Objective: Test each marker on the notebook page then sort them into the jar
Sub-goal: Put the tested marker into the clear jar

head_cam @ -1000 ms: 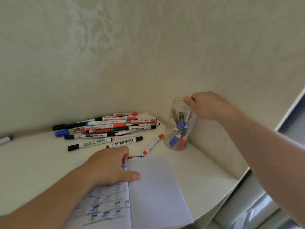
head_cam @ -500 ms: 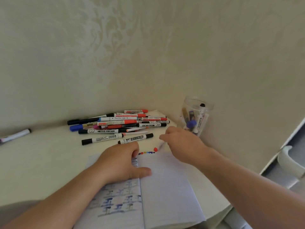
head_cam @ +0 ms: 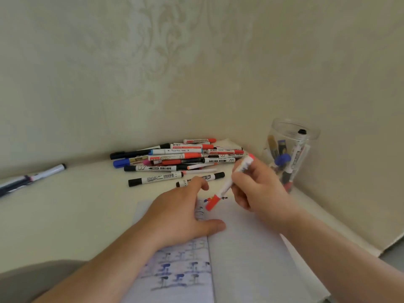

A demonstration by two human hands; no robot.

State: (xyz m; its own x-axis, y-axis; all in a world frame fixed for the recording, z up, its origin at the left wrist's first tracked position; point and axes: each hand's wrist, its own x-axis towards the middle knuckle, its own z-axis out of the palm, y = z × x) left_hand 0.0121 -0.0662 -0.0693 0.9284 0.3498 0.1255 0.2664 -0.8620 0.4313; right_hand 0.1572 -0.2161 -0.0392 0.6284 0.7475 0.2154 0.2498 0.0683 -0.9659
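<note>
Curled round a red-and-white marker (head_cam: 230,181), the right hand (head_cam: 260,189) grips the barrel near its middle, fingers wrapped and thumb against it. That marker slants down to the left, its red cap hovering just above the top edge of the notebook (head_cam: 244,248), beside a row of small coloured dots; motion blur makes it hard to tell whether the cap touches the paper. Flat on the left-hand page lies the left hand (head_cam: 181,215), fingers loosely spread and pressing down, thumb stretched across the fold onto the blank right page. Blue test marks fill the lower left page. Behind the hands a pile of markers (head_cam: 181,158) lies on the white table (head_cam: 65,215) against the wall. At the right, in the corner, stands the clear jar (head_cam: 306,136), upright, with several markers already in it. Another marker (head_cam: 43,173) lies apart at the far left.
</note>
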